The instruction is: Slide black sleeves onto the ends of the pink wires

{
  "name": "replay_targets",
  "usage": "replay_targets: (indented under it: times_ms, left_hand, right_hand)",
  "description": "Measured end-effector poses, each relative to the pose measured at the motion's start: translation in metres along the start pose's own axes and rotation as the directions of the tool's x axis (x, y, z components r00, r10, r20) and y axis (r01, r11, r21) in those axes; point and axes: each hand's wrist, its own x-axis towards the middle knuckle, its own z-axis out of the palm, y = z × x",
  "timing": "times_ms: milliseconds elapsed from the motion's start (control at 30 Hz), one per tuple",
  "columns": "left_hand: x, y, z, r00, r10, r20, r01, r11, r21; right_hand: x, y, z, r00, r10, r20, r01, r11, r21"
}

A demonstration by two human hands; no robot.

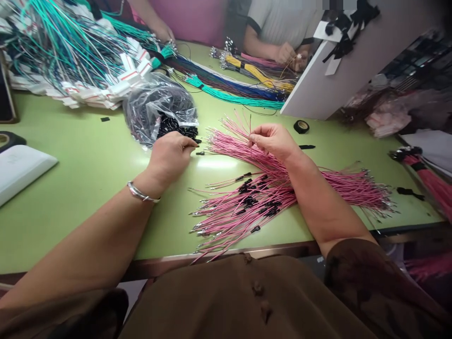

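My left hand point(173, 153) is closed in a pinch at the mouth of a clear plastic bag point(141, 113). Between its fingertips is what looks like a small black sleeve, mostly hidden. Many more black sleeves point(173, 127) spill from the bag, and a single sleeve point(200, 153) lies just below the fingertips. My right hand point(270, 140) pinches a pink wire point(250, 123) that stands up from the far bundle of pink wires point(226, 143). Nearer to me, another spread of pink wires point(219, 212) has black sleeves point(249, 202) threaded on it.
Teal wires with white connectors point(81, 89) are heaped at the back left. A roll of black tape point(301, 126) sits beyond my right forearm, before a white panel point(318, 84). Across the table are a co-worker's hands point(291, 55) and another person's arm point(158, 23).
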Motion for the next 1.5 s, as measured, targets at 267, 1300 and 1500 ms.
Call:
replay_targets:
  times_ms: [267, 1300, 1500]
  left_hand:
    - [-0.019, 0.034, 0.018, 0.908, -0.261, 0.328, 0.419, 0.521, -0.744]
    - [-0.018, 0.021, 0.026, 0.850, -0.321, 0.417, 0.512, 0.323, -0.796]
    - [-0.017, 0.021, 0.026, 0.844, -0.330, 0.422, 0.518, 0.301, -0.800]
  right_hand:
    - [-0.012, 0.000, 0.047, 0.989, -0.102, 0.109, 0.111, 0.991, -0.076]
    - [-0.016, 0.007, 0.051, 0.979, -0.175, 0.101, 0.201, 0.902, -0.381]
    - [-0.016, 0.007, 0.049, 0.979, -0.171, 0.112, 0.201, 0.903, -0.380]
